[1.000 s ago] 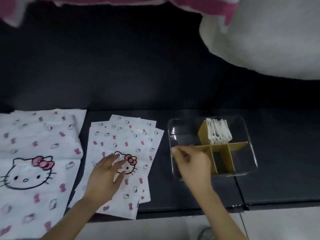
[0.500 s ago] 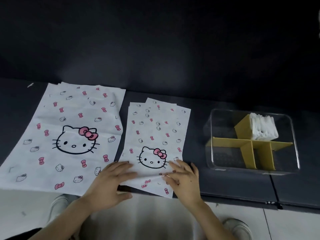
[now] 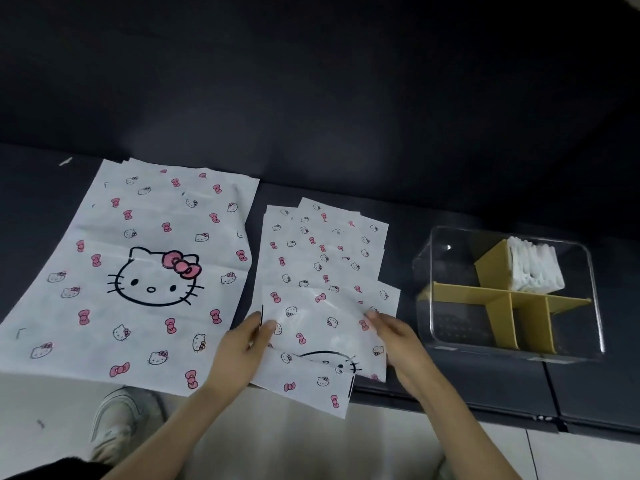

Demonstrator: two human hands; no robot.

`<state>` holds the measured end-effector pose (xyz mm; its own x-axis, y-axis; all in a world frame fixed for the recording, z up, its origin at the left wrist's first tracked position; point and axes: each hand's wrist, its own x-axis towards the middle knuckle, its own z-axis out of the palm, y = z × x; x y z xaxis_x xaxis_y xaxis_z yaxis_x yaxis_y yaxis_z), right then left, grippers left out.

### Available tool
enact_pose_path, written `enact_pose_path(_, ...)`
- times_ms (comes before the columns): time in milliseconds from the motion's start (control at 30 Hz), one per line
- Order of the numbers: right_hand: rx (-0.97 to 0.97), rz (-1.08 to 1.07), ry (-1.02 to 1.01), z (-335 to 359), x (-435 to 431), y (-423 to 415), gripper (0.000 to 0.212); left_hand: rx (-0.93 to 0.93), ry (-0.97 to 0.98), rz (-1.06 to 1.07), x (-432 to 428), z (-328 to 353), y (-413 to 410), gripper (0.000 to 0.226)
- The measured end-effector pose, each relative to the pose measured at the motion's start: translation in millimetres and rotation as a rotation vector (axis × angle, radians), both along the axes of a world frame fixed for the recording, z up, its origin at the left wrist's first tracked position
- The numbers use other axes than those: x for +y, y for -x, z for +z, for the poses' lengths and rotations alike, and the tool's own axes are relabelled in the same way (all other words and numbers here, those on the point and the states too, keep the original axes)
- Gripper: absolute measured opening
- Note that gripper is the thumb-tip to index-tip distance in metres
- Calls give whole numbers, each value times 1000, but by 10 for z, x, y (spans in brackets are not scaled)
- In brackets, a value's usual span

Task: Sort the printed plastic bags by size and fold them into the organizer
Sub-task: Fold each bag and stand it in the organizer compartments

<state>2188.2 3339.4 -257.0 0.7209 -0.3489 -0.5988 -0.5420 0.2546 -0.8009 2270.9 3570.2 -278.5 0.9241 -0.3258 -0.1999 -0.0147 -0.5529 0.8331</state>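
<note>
Sorting looks done: the large bags (image 3: 152,271) lie stacked at the left of the worktop (image 3: 485,386), the small bags (image 3: 322,251) just beside them. Folding seems barely begun, with one folded bundle (image 3: 535,268) in the far right compartment of the organizer (image 3: 457,327). The left hand (image 3: 242,344) and right hand (image 3: 398,337) pinch opposite edges of the top small bag (image 3: 318,327), half doubled over.

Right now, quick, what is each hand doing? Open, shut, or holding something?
Left hand: pinching the left edge of the top small bag.
Right hand: holding that bag's right edge.
</note>
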Motion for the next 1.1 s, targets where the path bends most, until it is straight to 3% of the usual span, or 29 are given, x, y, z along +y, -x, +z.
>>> enact_pose_path(200,-48,-38,7,-88,73,140,51,-155,-278,16,-173,-68,64,26)
enact_pose_path(267,-55,-19,80,-116,113,141,36,-158,-360,22,-167,-103,64,22)
enact_pose_path(333,-47,-2,305,-162,120,108,14,-142,-424,46,-143,-143,49,23)
enact_pose_path(433,-69,52,682,-264,115,51,24,-144,-468,73,-124,-156,10,27)
enact_pose_path(567,-56,99,861,-330,164,-12,17,-138,-457,150,-139,-143,-16,30)
enact_pose_path(700,-16,107,889,-363,198,-91,38,-608,-649,19,-115,-177,44,42)
enact_pose_path(767,-12,132,891,-337,202,-150,46,-768,-590,-107,-136,-282,57,42)
enact_pose_path(900,38,160,871,-325,172,-242,44,-652,-518,-360,-196,-411,91,54)
enact_pose_path(1100,82,138,878,-354,176,-255,44,-531,-548,-406,-189,-511,98,52)
